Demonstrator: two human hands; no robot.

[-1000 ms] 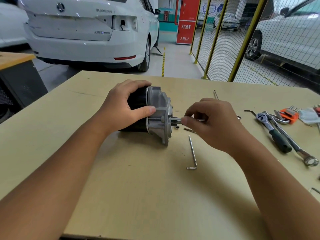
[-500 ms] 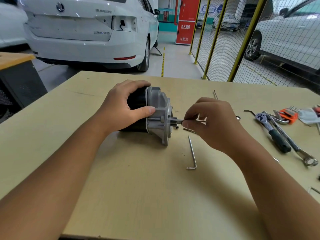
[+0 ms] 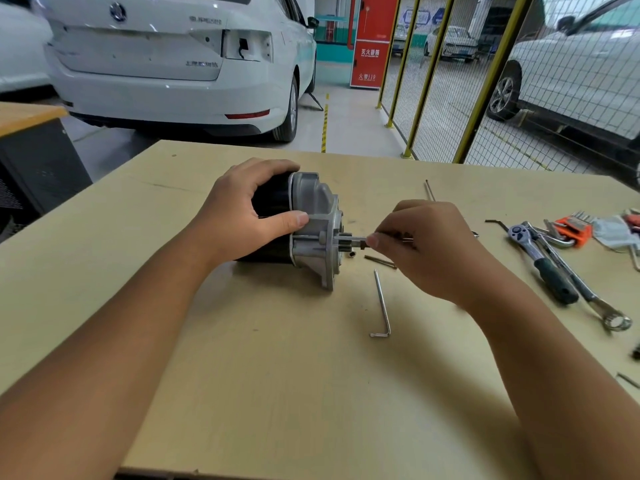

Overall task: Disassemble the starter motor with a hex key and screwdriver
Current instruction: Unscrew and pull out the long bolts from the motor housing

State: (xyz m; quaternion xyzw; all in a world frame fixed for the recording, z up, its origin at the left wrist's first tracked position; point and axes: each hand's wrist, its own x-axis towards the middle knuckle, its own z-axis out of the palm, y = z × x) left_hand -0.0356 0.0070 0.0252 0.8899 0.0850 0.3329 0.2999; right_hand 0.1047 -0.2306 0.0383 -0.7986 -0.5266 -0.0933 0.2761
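The starter motor, black body with a grey cast-metal nose, lies on its side in the middle of the wooden table. My left hand grips its black body, thumb against the metal housing. My right hand pinches a thin metal tool, a hex key or long bolt, whose tip meets the motor's end face beside the pinion. A silver L-shaped hex key lies loose on the table in front of the motor.
A ratchet wrench, a combination spanner and an orange hex key set lie at the right. Thin rods and a small dark pin lie near the motor. Beyond the table stand a white car and a yellow mesh fence.
My right hand's fingers have shifted slightly on the thin tool at the motor's end face. The left hand and the motor have stayed put.
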